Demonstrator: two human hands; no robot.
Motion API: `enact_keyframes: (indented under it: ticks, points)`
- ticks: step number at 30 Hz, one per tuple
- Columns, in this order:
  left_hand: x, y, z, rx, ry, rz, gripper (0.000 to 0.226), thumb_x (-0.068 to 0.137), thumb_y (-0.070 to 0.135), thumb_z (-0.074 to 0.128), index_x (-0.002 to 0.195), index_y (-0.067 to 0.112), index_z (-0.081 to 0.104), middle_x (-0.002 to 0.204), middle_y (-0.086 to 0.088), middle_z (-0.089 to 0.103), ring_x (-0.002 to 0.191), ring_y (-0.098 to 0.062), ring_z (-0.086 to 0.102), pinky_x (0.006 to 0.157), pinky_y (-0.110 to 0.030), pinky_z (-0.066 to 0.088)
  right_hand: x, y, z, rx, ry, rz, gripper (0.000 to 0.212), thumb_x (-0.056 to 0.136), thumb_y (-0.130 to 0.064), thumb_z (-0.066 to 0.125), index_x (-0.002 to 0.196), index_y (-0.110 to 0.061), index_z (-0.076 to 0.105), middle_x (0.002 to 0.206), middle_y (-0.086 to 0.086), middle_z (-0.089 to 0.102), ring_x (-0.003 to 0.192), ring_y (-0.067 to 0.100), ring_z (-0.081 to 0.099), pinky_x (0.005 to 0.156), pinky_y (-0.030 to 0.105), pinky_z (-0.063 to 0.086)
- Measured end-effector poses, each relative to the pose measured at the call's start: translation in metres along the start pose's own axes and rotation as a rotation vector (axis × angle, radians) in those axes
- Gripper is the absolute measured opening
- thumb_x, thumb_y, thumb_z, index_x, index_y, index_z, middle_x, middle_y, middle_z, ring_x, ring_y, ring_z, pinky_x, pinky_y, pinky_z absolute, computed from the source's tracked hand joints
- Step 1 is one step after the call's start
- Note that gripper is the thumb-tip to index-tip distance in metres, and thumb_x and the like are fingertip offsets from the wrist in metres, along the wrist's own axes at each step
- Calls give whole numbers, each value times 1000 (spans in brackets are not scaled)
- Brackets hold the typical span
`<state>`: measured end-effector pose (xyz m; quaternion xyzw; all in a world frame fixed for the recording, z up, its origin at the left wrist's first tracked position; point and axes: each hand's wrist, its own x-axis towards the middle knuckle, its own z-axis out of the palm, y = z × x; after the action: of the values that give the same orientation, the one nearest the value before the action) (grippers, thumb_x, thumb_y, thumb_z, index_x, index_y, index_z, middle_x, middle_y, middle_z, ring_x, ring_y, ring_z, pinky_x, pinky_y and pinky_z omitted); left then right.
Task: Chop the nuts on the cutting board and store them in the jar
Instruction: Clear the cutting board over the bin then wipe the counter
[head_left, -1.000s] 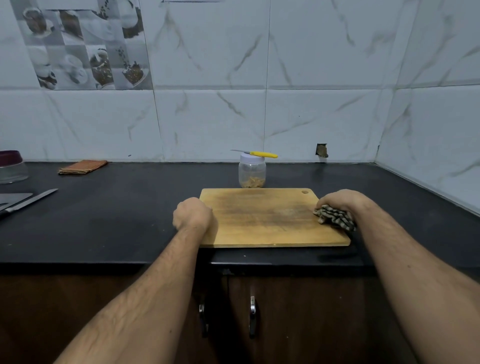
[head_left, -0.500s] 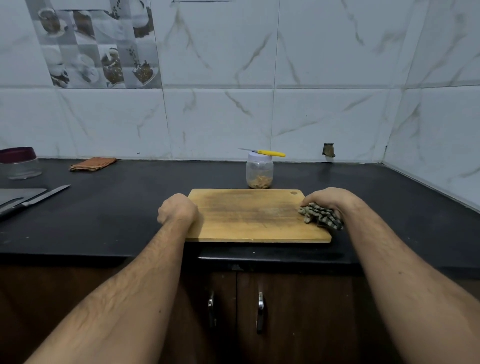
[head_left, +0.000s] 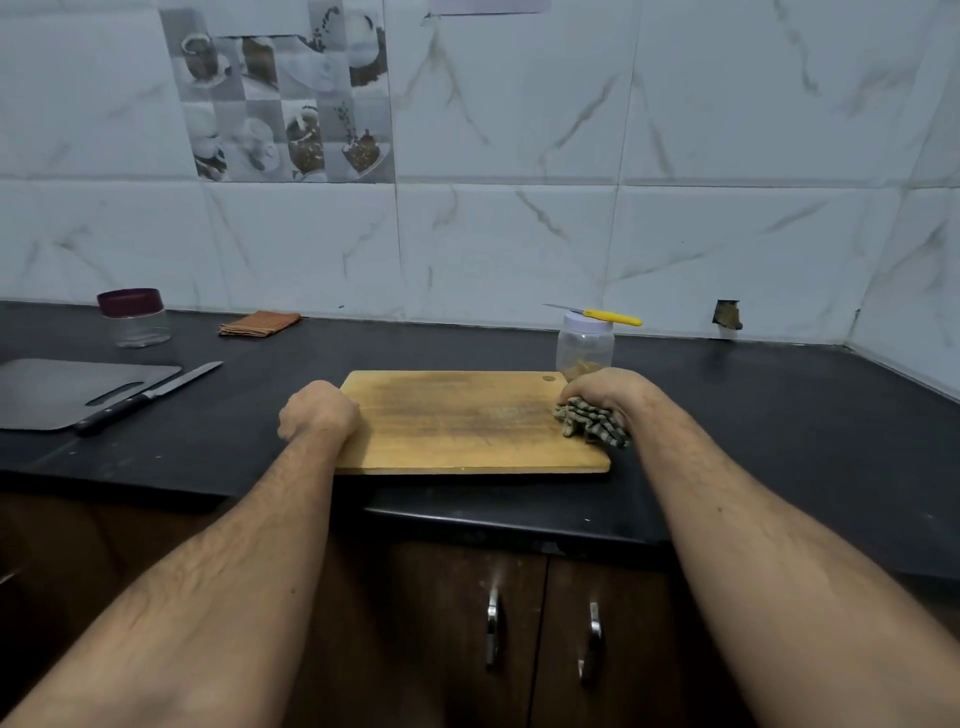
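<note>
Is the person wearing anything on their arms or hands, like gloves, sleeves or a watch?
No. Both forearms are bare and hairy as far as the picture shows, with no sleeves in view. The left hand and right hand have no gloves, and no watch or bracelet shows.

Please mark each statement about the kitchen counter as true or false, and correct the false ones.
1. The yellow-handled knife lies on the lid of the jar. True.
2. The right hand holds a striped cloth on the wooden cutting board. True.
3. The left hand holds the black-handled knife. False: that knife lies on the counter, partly on a grey board; the left hand rests at the wooden board's left edge.
4. The jar is open. False: its white lid is on.
</note>
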<state>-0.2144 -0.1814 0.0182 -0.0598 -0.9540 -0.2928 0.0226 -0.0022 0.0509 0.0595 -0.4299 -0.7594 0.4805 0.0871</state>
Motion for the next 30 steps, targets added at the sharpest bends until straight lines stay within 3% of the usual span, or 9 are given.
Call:
enact_keyframes:
  ticks: [5,11,15,18,20,23,25,27,30]
  points:
    - [18,-16,0,11,4,-71,34,92,33,63,109,3,64,116,-17,64,107,-35,60,73,-38,45,25,-23,23,-85,-9,4,23,82,-20,72,96,-1,71,93,14,75,78,25,69,69,33,56]
    - [27,-16,7,26,30,-112,27,93,23,60,112,5,64,117,-18,62,109,-35,57,83,-44,52,43,-35,29,-101,-47,31,16,87,-18,71,84,-3,68,69,9,71,55,18,66,59,28,55]
    - [26,-16,9,70,44,-116,27,96,22,56,114,4,63,121,-18,59,112,-35,54,87,-44,51,50,-33,29,-44,-13,0,18,87,-20,73,88,-3,68,66,9,71,55,18,67,51,26,54]
    - [16,-12,8,130,53,-119,30,96,24,54,119,6,61,129,-17,54,119,-34,48,94,-45,45,50,-27,27,58,10,-45,26,84,-24,76,97,-2,71,80,14,75,71,25,73,69,37,61]
    - [3,-3,9,205,110,-48,35,95,30,53,123,10,61,133,-15,51,123,-33,45,99,-46,38,37,-22,23,144,16,-102,24,85,-21,74,95,1,71,83,19,75,71,28,72,71,40,60]
    - [-23,24,19,155,184,248,35,94,36,51,120,17,65,126,-12,57,118,-32,51,95,-43,42,18,-12,15,242,78,-229,18,82,-20,65,88,-5,73,83,18,75,77,33,72,77,46,59]
    - [-46,48,28,25,118,435,32,95,35,51,117,22,69,121,-7,64,115,-29,56,94,-41,45,3,-1,16,111,189,-316,19,80,-26,58,84,-14,73,88,11,75,91,32,71,80,42,57]
    - [-68,70,40,-70,18,535,28,97,34,51,115,25,70,119,-4,68,117,-27,58,97,-39,45,-18,16,32,-222,291,-372,32,87,-34,54,108,-13,66,111,13,67,107,34,62,84,37,49]
    - [-87,86,56,-147,-76,597,27,98,30,51,115,22,70,118,-6,70,117,-28,59,97,-37,46,-52,44,69,-560,347,-499,53,96,-51,47,132,-11,46,132,16,48,124,39,44,97,47,40]
